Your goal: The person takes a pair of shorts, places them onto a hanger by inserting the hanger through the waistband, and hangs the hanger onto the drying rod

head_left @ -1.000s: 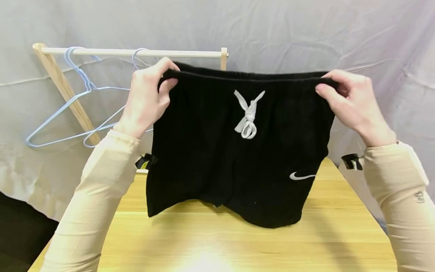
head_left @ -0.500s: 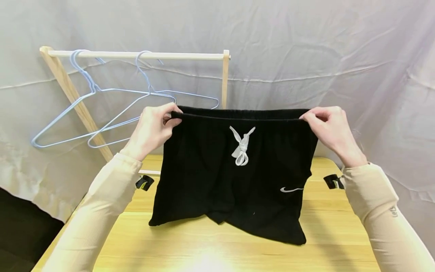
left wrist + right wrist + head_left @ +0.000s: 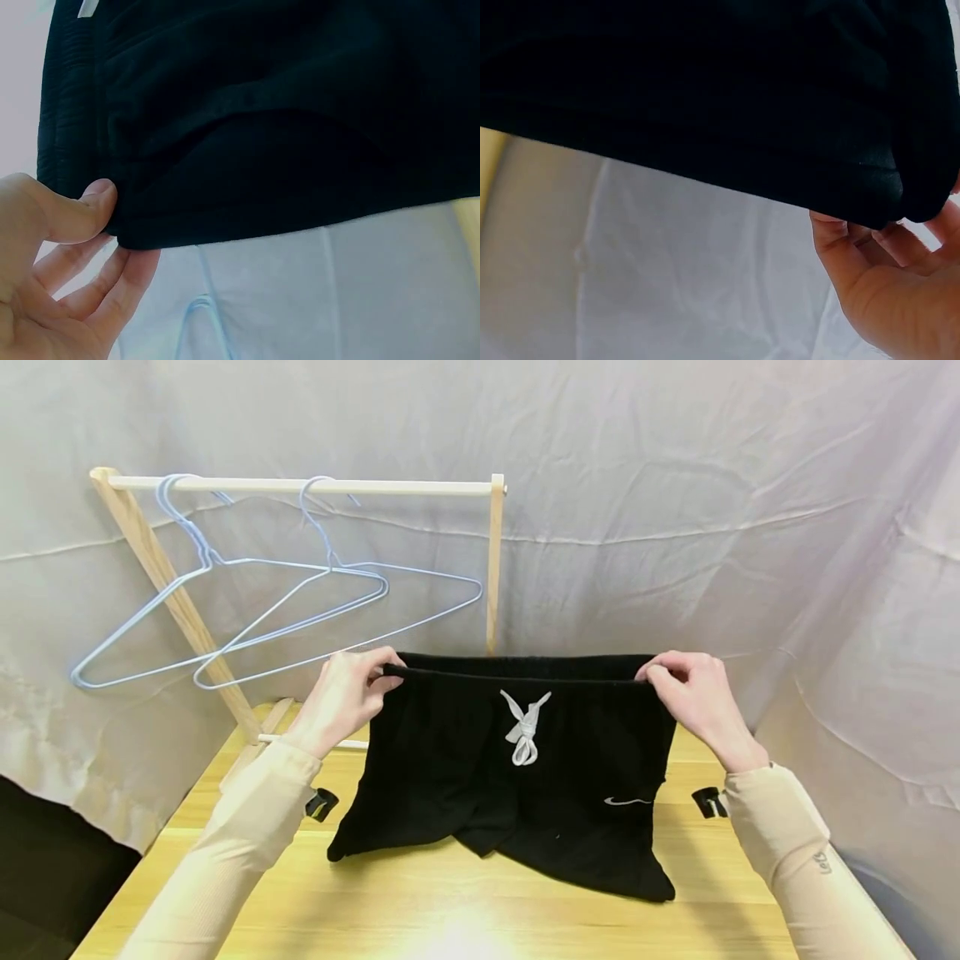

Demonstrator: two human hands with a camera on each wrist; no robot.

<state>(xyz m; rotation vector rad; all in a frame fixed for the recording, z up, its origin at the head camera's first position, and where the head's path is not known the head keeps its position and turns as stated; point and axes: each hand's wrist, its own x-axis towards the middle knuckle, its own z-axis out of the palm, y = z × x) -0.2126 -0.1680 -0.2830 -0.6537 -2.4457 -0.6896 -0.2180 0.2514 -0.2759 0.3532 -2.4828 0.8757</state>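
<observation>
A pair of black shorts (image 3: 450,760) is stretched out between both hands, its waistband level and the leg hems low over the wooden table (image 3: 420,910). On the front are a white tied drawstring (image 3: 525,735) and a white swoosh (image 3: 628,802). My left hand (image 3: 341,697) pinches the left end of the waistband, thumb in front, as the left wrist view shows with the shorts' side edge (image 3: 262,180). At the other end of the waistband my right hand (image 3: 697,702) pinches the cloth; in the right wrist view its fingers (image 3: 840,255) lie at the fabric's corner.
Behind the shorts on the left stands a wooden rack with a white rail (image 3: 412,487). Several light blue hangers (image 3: 255,672) hang from it. A grey cloth backdrop (image 3: 675,510) closes off the back, and a dark area (image 3: 52,868) lies at lower left.
Both hands have lowered the shorts toward the table and come slightly closer together. The leg fabric now folds and spreads near the tabletop, and more of the hangers shows behind.
</observation>
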